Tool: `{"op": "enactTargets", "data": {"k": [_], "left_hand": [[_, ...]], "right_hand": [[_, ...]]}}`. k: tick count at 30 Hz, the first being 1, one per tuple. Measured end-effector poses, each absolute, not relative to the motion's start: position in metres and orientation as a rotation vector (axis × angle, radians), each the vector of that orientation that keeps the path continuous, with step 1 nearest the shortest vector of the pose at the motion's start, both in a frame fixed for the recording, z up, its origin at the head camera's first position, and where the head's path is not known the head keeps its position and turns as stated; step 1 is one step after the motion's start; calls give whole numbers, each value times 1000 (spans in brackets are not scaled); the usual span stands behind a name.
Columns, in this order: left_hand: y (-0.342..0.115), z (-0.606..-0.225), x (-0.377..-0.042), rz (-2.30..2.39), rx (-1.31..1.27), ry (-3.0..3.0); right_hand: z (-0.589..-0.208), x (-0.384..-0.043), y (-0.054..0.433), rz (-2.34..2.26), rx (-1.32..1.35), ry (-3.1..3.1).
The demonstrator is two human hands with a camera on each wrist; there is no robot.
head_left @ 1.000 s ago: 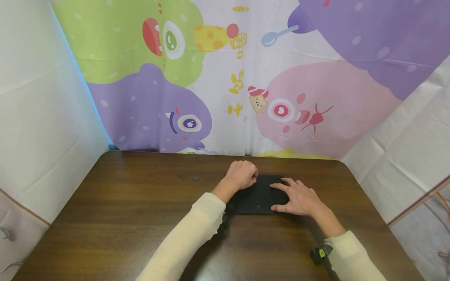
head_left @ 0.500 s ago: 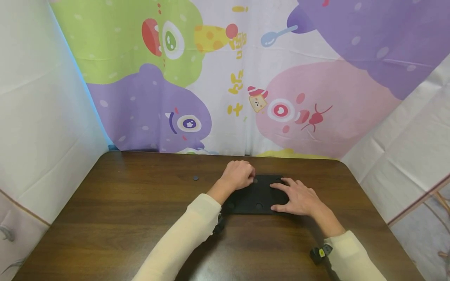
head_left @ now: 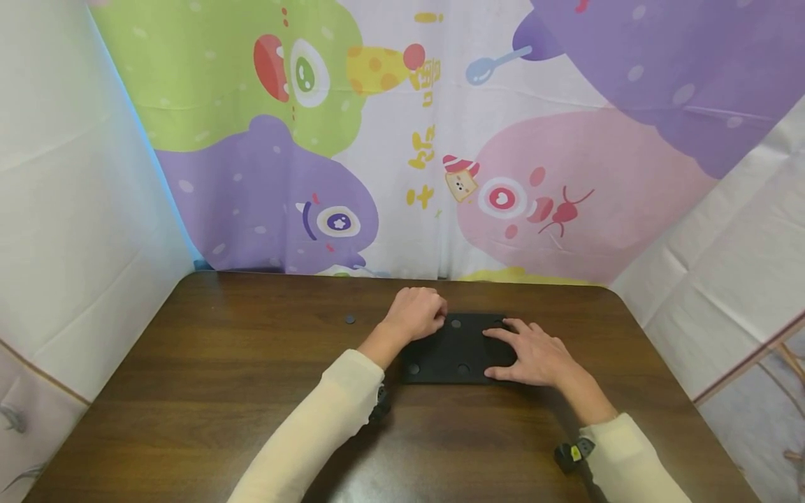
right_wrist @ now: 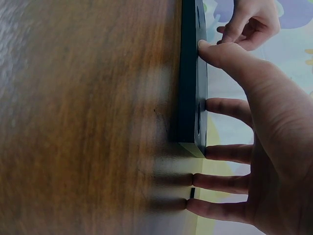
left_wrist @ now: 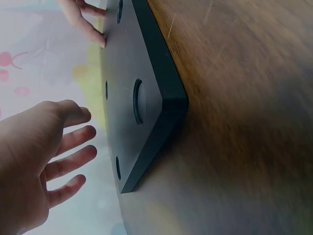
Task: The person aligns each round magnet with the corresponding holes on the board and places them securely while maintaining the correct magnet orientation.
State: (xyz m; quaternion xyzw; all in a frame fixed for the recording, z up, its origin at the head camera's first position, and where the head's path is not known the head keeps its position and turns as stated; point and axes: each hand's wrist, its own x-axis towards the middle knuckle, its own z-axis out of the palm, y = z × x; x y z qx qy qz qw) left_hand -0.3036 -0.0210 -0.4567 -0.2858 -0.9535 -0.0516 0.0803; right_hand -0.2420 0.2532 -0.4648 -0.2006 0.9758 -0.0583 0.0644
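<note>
A black rectangular board [head_left: 440,353] with round recesses lies on the table. My left hand [head_left: 416,313] is above its far left part, fingers loosely bent; in the left wrist view nothing shows between them. My right hand [head_left: 534,353] rests spread across the board's right end. Its thumb [right_wrist: 220,55] touches the near edge, and the outer fingertips reach the table beyond the board. A greyish disc [head_left: 455,323] shows in a far recess. The right hand covers part of the board's right side.
A small dark disc [head_left: 350,319] lies on the wooden table [head_left: 251,391], left of the board. A printed cartoon curtain [head_left: 402,140] hangs behind the table's far edge, with white cloth walls on both sides.
My left hand has drawn back to the left, uncovering the greyish disc in the far recess and more of the board's left side. The right hand has stayed in place.
</note>
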Motion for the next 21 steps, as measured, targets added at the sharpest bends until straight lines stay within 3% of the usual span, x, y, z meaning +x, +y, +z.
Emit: {"op": "enactTargets", "data": {"k": [21], "left_hand": [[-44,-458,-299,-148,-866,-2798]], "right_hand": [[-465,-242,254,-180,-610,2945]]}}
